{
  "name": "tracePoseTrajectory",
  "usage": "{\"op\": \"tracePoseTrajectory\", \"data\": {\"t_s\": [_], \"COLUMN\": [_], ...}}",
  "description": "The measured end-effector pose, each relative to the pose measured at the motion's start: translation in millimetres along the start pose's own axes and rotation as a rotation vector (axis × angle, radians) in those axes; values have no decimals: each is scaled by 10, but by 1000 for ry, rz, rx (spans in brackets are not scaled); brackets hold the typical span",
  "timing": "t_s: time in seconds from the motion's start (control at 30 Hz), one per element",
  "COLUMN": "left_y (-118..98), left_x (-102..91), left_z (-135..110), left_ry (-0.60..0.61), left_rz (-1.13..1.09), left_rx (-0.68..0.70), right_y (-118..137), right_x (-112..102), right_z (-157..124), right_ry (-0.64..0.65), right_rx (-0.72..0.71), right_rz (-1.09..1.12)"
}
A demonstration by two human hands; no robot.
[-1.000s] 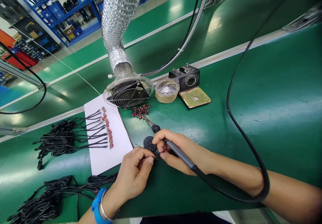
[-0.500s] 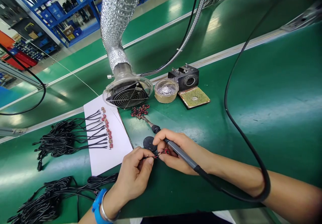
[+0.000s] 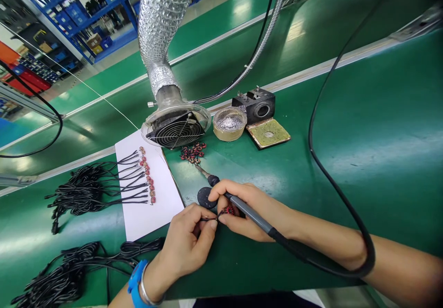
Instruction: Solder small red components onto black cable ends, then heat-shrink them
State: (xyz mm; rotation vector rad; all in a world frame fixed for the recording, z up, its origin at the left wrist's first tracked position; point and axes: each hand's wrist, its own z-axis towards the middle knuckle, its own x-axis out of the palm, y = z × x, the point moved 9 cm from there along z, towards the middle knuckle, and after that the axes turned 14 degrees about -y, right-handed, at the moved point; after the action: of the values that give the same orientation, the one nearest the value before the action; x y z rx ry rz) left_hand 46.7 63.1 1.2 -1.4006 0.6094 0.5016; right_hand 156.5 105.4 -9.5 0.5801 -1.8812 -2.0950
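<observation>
Green worktop (image 3: pixel 294 169), blue shelving (image 3: pixel 79 15) far off beyond the left hand (image 3: pixel 188 239). Ahead of both hands, a fume extractor (image 3: pixel 178 130) hangs above a small pile of red-and-black rings (image 3: pixel 194 152). Left of the left hand: white sheet (image 3: pixel 164 213), black cables (image 3: pixel 83 188) with ends laid over it.

Handling, my judgement: fine work at the fingertips; steady wrists and a light pinch suit the thin wire, and the iron's tip is best pointed away from fingers and the loose rings.

Left hand: thumb and forefinger closed, pinching a thin black wire (image 3: pixel 208 219). Right hand (image 3: pixel 265 204): curled, soldering iron (image 3: pixel 252 216) lodged across it, tip forward near the pile; fingertips also grip one red-and-black ring (image 3: pixel 228 210). Fingertips nearly meet; whether wire and ring touch, cannot tell.
</observation>
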Motion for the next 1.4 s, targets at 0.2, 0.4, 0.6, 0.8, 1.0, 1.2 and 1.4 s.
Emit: {"op": "tracePoseTrajectory", "data": {"t_s": [0.2,0.4,0.6,0.8,1.0,1.2,1.4], "left_y": [39,121,134,-56,-215,-235,-289], "left_x": [-63,-74,-106,-167,-177,-180,-174], "left_z": [-6,-37,-41,-23,-27,-40,-39], "left_ry": [-71,-133,-216,-252,-269,-287,-275], "left_rz": [-37,-144,-192,-67,68,92,129], "left_rx": [-15,-50,-40,167,336,352,388], "right_y": [-36,-116,-107,-29,-5,34,101], "right_x": [47,150,158,14,-33,-69,-89], "right_z": [0,-25,-34,-56,-90,-58,-45], "right_ry": [49,33,-64,-168,-169,-148,-130], "right_rx": [89,211,214,24,-86,-111,-136], "right_rz": [149,444,522,247,44,64,62]}}
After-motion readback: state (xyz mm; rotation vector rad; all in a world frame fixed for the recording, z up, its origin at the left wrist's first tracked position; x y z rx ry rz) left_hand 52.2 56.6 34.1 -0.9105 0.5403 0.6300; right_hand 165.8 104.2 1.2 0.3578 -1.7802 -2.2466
